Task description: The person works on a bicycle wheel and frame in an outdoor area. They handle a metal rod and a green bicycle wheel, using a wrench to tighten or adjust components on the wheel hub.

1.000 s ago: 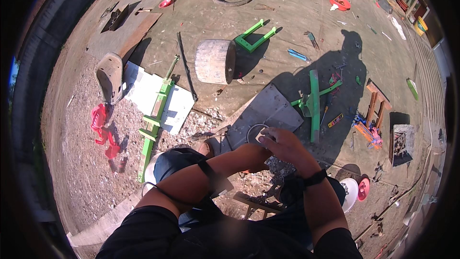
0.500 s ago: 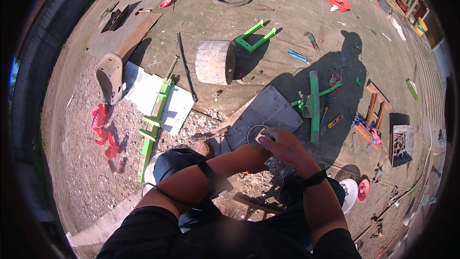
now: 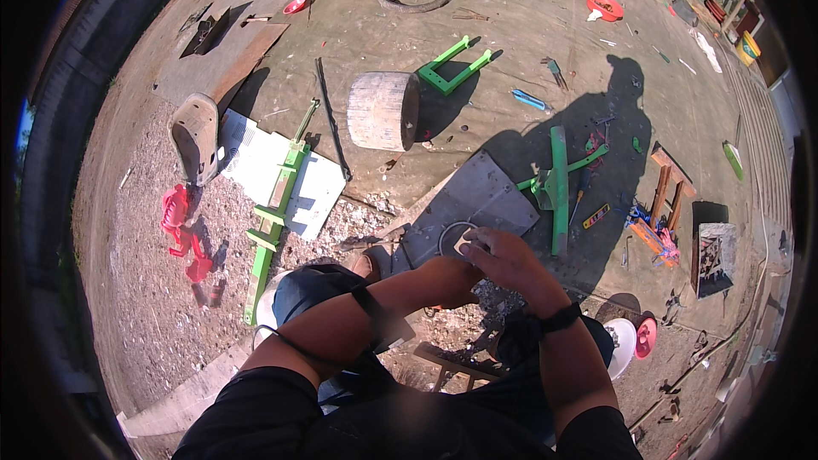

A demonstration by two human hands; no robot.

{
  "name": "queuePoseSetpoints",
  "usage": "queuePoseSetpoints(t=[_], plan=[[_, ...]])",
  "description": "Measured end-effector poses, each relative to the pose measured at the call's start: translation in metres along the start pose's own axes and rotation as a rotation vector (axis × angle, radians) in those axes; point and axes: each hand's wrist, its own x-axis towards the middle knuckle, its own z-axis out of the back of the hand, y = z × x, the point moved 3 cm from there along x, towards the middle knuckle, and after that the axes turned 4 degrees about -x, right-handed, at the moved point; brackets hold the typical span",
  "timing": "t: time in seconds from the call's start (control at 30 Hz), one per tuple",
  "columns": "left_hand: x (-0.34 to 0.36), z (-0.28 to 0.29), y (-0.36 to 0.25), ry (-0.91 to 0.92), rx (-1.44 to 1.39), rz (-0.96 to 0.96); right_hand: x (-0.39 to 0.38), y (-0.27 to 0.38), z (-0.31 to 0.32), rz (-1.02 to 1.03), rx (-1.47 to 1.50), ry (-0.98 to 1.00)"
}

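Both of my hands meet low in front of me, over the near edge of a grey flat sheet. My left hand is bent inward, and its fingers are hidden from this view. Just right of it, my right hand has its fingers curled around a small pale piece, whose kind I cannot make out. Beside the fingertips is a thin grey ring, partly covered by the hand. The grey sheet lies beyond the hands. A green metal frame part rests to its right.
On the left a long green frame lies over a white panel, near a grey seat shell. Ahead are a round drum-like block and a green fork-shaped part. At right stand a wooden stool and a metal box.
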Motion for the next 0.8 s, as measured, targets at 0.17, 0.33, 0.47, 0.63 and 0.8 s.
queuePoseSetpoints(t=[0.17,0.33,0.47,0.63,0.8], plan=[[-0.0022,0.0062,-0.0071,0.023,0.01,0.019,-0.0016,0.0001,0.0008,0.026,-0.016,-0.017],[-0.0043,0.0087,-0.0092,0.024,0.02,0.031,-0.0017,-0.002,-0.0015,0.026,0.014,-0.028],[-0.0046,0.0094,-0.0098,0.023,0.028,0.021,-0.0022,-0.0024,-0.0016,0.051,0.001,-0.04],[-0.0044,0.0078,-0.008,0.02,0.039,0.027,-0.0026,-0.0007,-0.0006,0.062,-0.043,-0.029],[-0.0042,0.0087,-0.0085,0.056,0.055,0.053,-0.0015,-0.0014,-0.0022,0.043,-0.022,-0.054]])
